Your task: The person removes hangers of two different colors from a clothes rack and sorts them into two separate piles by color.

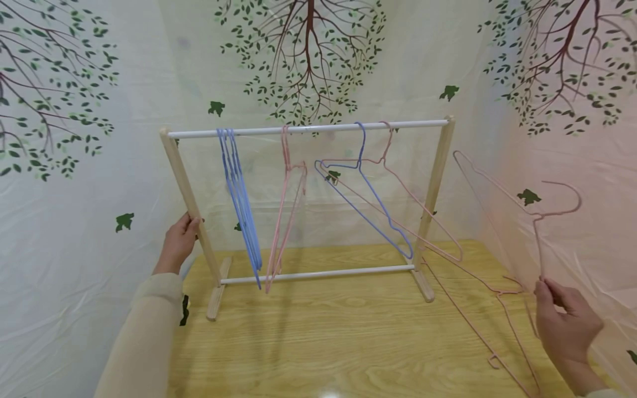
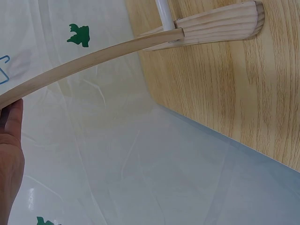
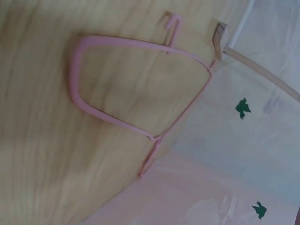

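My left hand (image 1: 179, 241) grips the left wooden post (image 1: 180, 171) of a small clothes rack, thumb in front. In the left wrist view, the fingers of that hand (image 2: 11, 154) lie against the post's edge. To the right of the rack, my right hand (image 1: 569, 315) pinches a pink wire hanger (image 1: 537, 215) by its wire, holding it in the air with the hook upward. Below it, another pink hanger (image 1: 497, 291) lies on the table; it also fills the right wrist view (image 3: 112, 42), where the right hand is hardly visible.
On the rack's white top bar (image 1: 318, 128) hang several blue hangers (image 1: 241, 199) at the left, pink hangers (image 1: 286, 193) near the middle, then one blue hanger (image 1: 361, 146) and one pink hanger (image 1: 390, 138). The wood-grain table (image 1: 318, 337) meets curtain walls with tree prints.
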`<action>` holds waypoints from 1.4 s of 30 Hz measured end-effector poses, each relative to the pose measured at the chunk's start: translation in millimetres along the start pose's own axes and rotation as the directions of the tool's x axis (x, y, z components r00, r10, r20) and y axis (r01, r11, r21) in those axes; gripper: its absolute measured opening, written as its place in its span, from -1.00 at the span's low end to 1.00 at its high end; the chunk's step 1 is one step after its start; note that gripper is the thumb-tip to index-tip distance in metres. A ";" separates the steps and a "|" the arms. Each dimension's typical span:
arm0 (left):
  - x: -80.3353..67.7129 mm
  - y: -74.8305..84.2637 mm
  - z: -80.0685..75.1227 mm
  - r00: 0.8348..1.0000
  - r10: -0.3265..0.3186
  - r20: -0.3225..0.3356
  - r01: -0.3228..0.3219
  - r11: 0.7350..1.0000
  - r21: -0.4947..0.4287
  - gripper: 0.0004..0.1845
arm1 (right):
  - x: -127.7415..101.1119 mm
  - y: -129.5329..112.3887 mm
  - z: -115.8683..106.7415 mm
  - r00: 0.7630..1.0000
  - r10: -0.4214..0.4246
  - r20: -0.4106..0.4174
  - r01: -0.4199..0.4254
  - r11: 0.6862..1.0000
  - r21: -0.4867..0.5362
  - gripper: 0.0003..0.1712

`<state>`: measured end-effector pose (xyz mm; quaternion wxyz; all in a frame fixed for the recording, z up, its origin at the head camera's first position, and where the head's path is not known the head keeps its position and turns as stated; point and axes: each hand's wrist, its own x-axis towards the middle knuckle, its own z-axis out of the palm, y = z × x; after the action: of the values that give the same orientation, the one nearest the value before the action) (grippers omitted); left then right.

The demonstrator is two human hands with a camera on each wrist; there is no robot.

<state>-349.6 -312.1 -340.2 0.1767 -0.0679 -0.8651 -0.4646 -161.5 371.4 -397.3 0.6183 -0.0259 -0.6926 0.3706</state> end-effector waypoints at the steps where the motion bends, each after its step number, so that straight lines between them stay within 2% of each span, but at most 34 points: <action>1: 0.2 -0.2 0.0 1.000 0.002 -0.002 -0.002 1.000 -0.001 -0.50 | -2.5 2.9 -0.4 1.000 0.022 0.021 -0.021 0.999 -0.033 -0.86; 6: 1.6 -1.6 0.5 1.000 0.018 -0.021 -0.017 1.000 0.016 -0.50 | -14.9 28.7 -1.0 0.990 0.099 0.102 -0.089 0.991 -0.101 -0.90; 8: 2.3 -1.8 0.5 1.000 0.013 -0.022 -0.013 1.000 0.020 -0.50 | -19.3 35.3 -0.5 0.987 0.100 0.124 -0.087 0.991 -0.104 -0.90; 13: 2.7 -1.5 0.1 1.000 0.006 -0.025 -0.006 1.000 0.023 -0.50 | -29.8 41.8 1.2 0.975 0.090 0.205 -0.068 0.992 -0.109 -0.88; 23: 1.5 0.1 0.3 1.000 0.002 -0.022 -0.001 1.000 0.012 -0.50 | -46.6 50.2 5.2 0.930 0.174 0.322 -0.115 0.974 -0.196 -0.87; 28: 2.5 -1.8 1.2 1.000 0.007 -0.021 -0.007 1.000 0.009 -0.51 | -54.5 51.4 4.3 0.895 0.263 0.360 -0.168 0.947 -0.275 -0.86; 31: 2.1 -2.2 1.2 1.000 0.005 -0.022 -0.005 1.000 0.008 -0.50 | -59.0 53.2 3.5 0.872 0.292 0.392 -0.170 0.933 -0.316 -0.84; 37: 2.4 -3.3 0.7 1.000 0.006 -0.021 -0.006 1.000 0.012 -0.49 | -67.7 57.1 2.5 0.831 0.346 0.436 -0.204 0.918 -0.340 -0.78; 40: 1.9 -3.1 0.9 1.000 0.003 -0.017 -0.003 1.000 0.003 -0.48 | -70.1 58.7 1.8 0.795 0.389 0.465 -0.225 0.902 -0.369 -0.73; 42: 1.6 -3.0 1.3 1.000 -0.003 -0.016 0.003 1.000 -0.002 -0.48 | -71.0 60.9 -0.2 0.763 0.420 0.492 -0.228 0.886 -0.404 -0.68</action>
<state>-352.2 -312.8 -342.6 0.1830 -0.0632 -0.8631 -0.4664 -170.4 380.5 -490.0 0.2971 -0.1355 -0.8795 0.3463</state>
